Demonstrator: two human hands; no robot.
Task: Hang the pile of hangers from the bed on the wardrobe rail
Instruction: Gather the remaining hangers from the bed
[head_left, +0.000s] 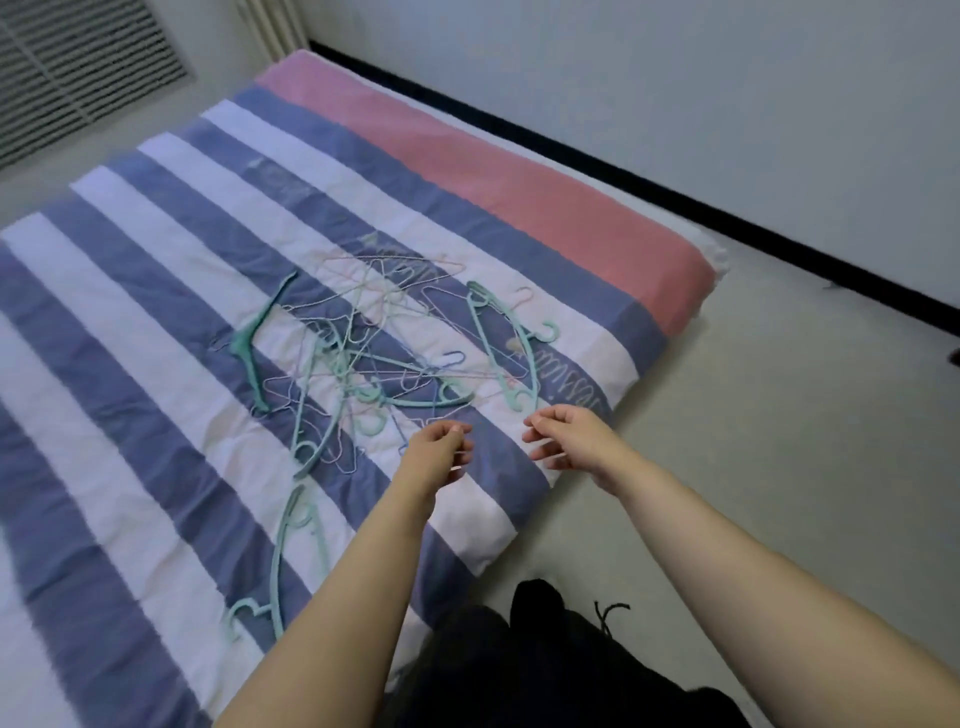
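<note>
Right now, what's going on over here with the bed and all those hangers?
A person stands at the edge of a bed covered in a blue, white and pink striped sheet, reaching both arms toward a tangled pile of hangers, mostly mint green plastic with thin wire ones mixed in. The left hand and right hand hover just short of the pile, fingers loosely curled, holding nothing. One green hanger lies apart, nearer the person. No wardrobe rail is in view.
</note>
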